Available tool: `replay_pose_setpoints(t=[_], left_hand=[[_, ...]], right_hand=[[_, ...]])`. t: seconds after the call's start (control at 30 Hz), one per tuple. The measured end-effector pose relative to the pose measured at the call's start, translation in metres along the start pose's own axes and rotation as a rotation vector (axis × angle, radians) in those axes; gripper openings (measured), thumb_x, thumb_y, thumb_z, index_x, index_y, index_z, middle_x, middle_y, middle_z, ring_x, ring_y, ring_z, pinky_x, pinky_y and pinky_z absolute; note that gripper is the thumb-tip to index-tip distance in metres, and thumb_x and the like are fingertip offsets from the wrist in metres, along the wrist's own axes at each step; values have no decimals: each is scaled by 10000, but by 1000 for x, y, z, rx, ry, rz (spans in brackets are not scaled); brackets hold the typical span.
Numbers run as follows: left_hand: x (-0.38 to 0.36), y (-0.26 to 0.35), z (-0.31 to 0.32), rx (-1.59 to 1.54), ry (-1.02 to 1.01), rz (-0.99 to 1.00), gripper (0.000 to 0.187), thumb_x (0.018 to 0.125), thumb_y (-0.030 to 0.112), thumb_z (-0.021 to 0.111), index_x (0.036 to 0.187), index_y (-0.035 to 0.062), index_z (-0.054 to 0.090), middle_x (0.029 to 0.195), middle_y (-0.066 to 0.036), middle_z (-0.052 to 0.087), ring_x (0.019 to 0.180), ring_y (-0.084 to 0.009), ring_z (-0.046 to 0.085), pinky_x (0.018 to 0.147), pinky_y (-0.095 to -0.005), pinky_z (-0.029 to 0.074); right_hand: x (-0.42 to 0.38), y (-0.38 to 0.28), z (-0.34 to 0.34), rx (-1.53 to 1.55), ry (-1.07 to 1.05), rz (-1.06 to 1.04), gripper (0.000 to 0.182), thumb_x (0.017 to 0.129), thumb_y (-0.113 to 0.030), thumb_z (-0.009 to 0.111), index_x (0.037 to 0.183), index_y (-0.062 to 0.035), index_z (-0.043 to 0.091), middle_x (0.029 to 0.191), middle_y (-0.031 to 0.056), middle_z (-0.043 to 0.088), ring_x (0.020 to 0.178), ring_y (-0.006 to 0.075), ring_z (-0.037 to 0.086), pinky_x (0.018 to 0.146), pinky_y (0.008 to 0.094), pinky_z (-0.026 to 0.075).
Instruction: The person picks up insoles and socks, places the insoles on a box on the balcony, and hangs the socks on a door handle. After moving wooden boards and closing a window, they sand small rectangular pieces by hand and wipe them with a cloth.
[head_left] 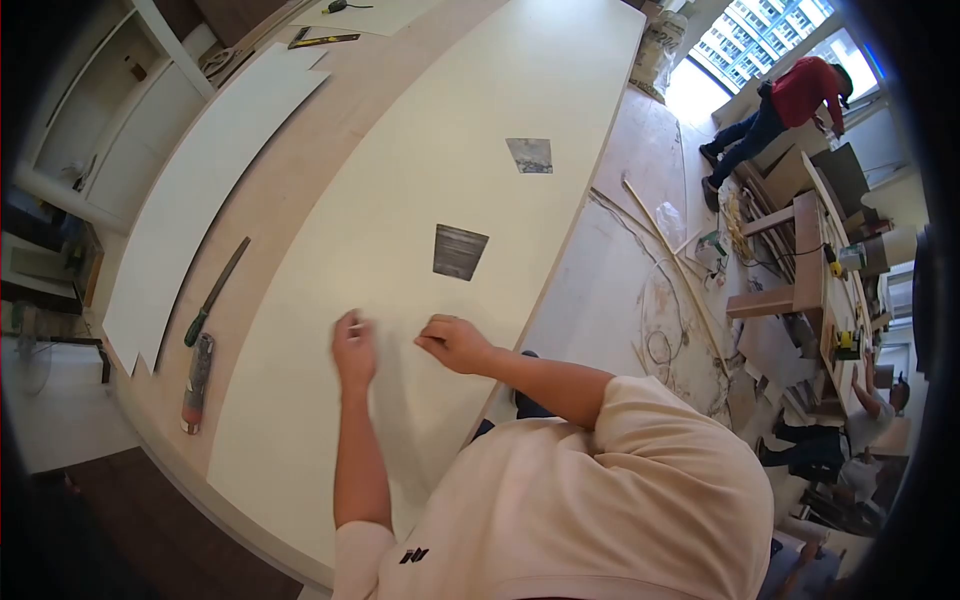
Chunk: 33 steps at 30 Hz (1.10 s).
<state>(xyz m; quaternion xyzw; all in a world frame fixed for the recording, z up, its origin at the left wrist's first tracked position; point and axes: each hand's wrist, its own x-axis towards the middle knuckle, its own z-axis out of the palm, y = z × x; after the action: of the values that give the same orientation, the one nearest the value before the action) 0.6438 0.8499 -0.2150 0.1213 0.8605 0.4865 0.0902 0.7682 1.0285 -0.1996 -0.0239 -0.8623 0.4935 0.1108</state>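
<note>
A long cream-coloured sheet [300,380] lies under both my hands. My left hand [352,347] is close over it, fingers curled in and slightly blurred, with a small pale spot at the fingertips. To its right, my right hand [455,343] has thumb and fingers pinched together; what they hold, if anything, is too small to make out. Beyond the hands, the sheet shows a dark four-sided patch [460,252] and a smaller grey one [530,156]. On the wood surface to the left are a file with a green handle [212,300] and a grey-and-red cylindrical tool [198,385].
A white sheet with notched ends [200,190] lies along the left side. A square [322,40] rests at the far end. On the floor at right are a long strip [680,275] and cables. A person in red [800,95] bends near the window; another stands lower right.
</note>
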Motion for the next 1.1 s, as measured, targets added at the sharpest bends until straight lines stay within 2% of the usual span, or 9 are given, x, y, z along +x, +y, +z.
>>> replay_pose_setpoints(t=[0.1,0.2,0.3,0.5,0.67,0.8,0.83,1.0,1.1], left_hand=[[2,35,80,-134,-192,-169,491,840,263,722,1216,-12,568,1099,-148,603,953,-232,622,809,-344,514],[8,97,126,362,-28,-144,719,771,398,773,1289,-12,488,1241,-168,528,1127,-288,544,902,-404,491],[12,148,158,584,-91,-301,887,705,489,798,1343,5,415,1328,-171,446,1236,-338,444,968,-460,455],[24,140,192,714,-16,-362,803,639,439,851,1215,22,480,1300,-180,462,1208,-342,474,939,-476,487],[36,149,195,874,10,-435,939,565,446,870,1288,28,441,1337,-191,438,1230,-360,457,958,-501,474],[88,138,246,658,-18,-62,805,683,393,819,1299,-4,485,1333,-221,470,1229,-396,455,1018,-484,417],[112,133,263,517,-65,11,751,723,392,800,1278,-18,505,1305,-234,505,1218,-397,482,1030,-476,408],[145,250,369,803,-33,-175,893,777,686,599,1372,40,440,1354,-223,482,1216,-386,503,977,-501,451],[156,261,410,926,-175,-121,909,780,699,572,1399,51,418,1419,-216,424,1291,-313,444,1026,-424,416]], right_hand=[[-40,12,-58,-19,78,35,145,873,-138,669,818,-5,654,783,122,610,699,288,605,627,363,482],[-79,36,-115,48,206,236,139,876,-137,672,842,-3,662,764,107,600,659,230,590,618,329,473],[-114,70,-167,-4,365,369,140,879,-139,675,851,-2,668,748,86,606,647,166,568,614,295,466],[-190,134,-258,59,705,462,172,886,-162,677,860,8,667,736,69,635,661,117,560,620,264,465],[-270,200,-306,35,921,736,195,877,-197,678,867,-2,680,765,114,653,675,187,608,648,308,492],[-314,209,-341,-132,1052,856,204,863,-224,653,885,-24,685,808,131,656,723,246,616,692,352,491],[-316,201,-346,-59,1047,875,217,857,-238,652,884,-25,682,817,144,654,734,270,619,694,360,491],[-343,180,-346,-264,890,961,253,863,-278,608,899,-38,682,889,175,661,849,353,627,751,433,493],[-375,180,-337,-315,741,1106,284,870,-318,574,915,-60,687,920,166,668,879,367,625,779,464,489]])
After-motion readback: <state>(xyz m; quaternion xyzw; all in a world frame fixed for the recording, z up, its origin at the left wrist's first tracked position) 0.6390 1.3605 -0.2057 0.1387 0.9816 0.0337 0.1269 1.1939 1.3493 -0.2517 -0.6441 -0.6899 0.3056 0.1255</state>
